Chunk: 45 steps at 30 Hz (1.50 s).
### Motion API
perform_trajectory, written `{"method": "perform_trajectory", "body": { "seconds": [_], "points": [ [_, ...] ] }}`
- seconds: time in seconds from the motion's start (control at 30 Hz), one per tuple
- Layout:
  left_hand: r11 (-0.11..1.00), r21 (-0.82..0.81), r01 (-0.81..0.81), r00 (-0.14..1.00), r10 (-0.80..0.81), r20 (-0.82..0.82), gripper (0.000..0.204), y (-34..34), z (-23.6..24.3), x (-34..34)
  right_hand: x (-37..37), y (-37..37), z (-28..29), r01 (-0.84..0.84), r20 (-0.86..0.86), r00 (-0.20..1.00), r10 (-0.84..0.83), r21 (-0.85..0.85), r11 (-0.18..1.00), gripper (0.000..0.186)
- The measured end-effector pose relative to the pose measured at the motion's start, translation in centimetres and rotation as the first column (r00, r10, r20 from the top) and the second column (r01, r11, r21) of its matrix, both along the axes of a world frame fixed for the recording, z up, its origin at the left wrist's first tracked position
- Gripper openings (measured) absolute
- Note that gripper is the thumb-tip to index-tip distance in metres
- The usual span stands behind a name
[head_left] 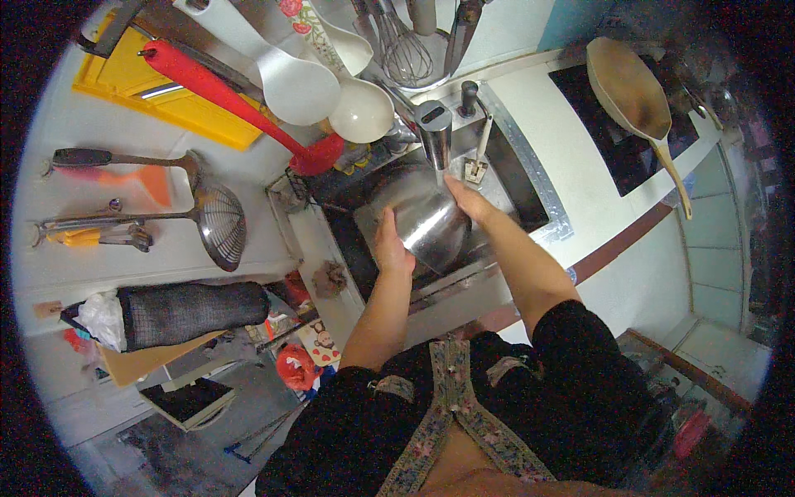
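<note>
A shiny metal bowl (439, 228) is tilted over the dark sink (341, 236), its outer side toward me. My left hand (392, 248) is closed on its left edge, thumb up along the side. At the upper right edge, my right hand (470, 200) grips it too. Most fingers of both hands are hidden by the bowl. Just above it stands the metal faucet (434, 132), its spout close to the bowl and my right fingertips. Whether water runs from it, I cannot tell.
A pan (629, 87) with a long handle rests on the black cooktop (629, 174) at the right. Ladles, including a red one (240, 103), hang over the sink's far left. A wire skimmer (219, 224) hangs on the left wall above a black mesh bag (195, 315).
</note>
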<state>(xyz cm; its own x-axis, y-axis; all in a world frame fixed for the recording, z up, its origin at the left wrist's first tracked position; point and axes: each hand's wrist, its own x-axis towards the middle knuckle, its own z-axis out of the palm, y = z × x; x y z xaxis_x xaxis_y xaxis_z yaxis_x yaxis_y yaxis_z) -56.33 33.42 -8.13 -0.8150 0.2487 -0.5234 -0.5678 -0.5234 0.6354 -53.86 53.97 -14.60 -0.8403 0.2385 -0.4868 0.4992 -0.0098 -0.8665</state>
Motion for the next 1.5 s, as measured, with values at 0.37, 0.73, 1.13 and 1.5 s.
{"method": "perform_trajectory", "body": {
  "seconds": [0.37, 0.73, 1.13, 1.5],
  "points": [
    [0.973, 0.165, 0.163, 0.983, -0.175, 0.061, 0.041, 6.7, -2.5, 0.7, 8.5, -6.9, 6.9, 0.214, -0.321, 0.937, 0.141, 0.842, 0.496, 0.064],
    [0.978, 0.182, 0.102, 0.994, -0.107, 0.018, 0.039, 7.5, -1.7, 0.1, 12.1, -2.6, 4.8, 0.044, -0.068, 0.998, -0.001, 0.638, 0.769, 0.112],
    [0.798, -0.196, 0.57, 0.819, -0.571, 0.057, 0.03, 12.1, 0.3, -5.1, 8.8, 2.0, 2.9, 0.057, 0.093, 0.976, -0.195, 0.76, 0.647, 0.045],
    [0.247, -0.967, -0.058, 0.579, -0.781, -0.234, 0.066, 0.9, -6.5, -4.8, 9.1, 8.5, -3.8, 0.007, 0.267, 0.943, -0.199, 0.582, 0.813, 0.038]
  ]
}}
